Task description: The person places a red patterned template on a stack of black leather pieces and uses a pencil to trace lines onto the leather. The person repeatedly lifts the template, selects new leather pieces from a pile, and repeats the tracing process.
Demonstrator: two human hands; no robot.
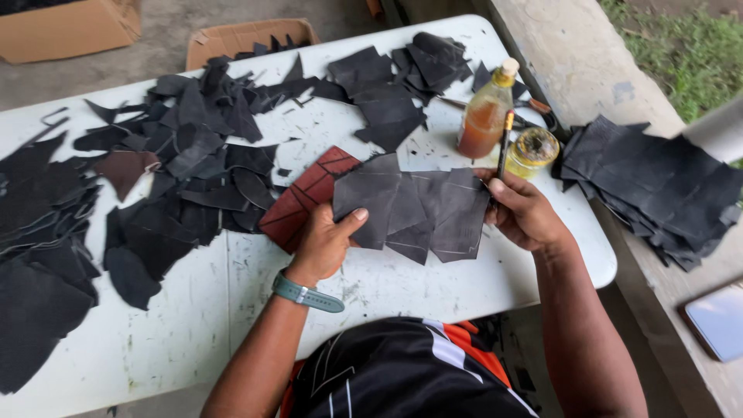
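White counter (232, 310), seen from above, running from the lower left of the frame to a rounded corner at the right; its near edge crosses the lower middle, and the only bare stretch lies in front of the hands, lower centre. Dark leather offcuts (178, 155) cover the left and upper parts, spilling over the left edge, where they are cut off by the frame. A second stack of dark leather pieces (658, 186) lies on the concrete ledge (573, 54) at the right, just beyond the counter's corner.

Centre: a fan of overlapping grey-black leather pieces (418, 205) held up over the counter. The left hand (325, 240) grips its left edge, thumb on top and fingers clenched beneath (hidden by the leather). The right hand (522, 213) holds the right edge, fingers closed also around a thin dark brush (505, 143) that stands upright; its tip is hard to make out. A reddish-brown piece with dark lines (306, 197) lies partly under the fan, touching the left hand.

Just behind the right hand: a bottle of amber liquid (486, 112) and a small open jar with a yellow rim (534, 151), side by side near the counter's far right edge. Cardboard boxes (248, 37) sit on the floor beyond the far edge, upper left. A flat screen device (716, 321) is cut off at the lower right.
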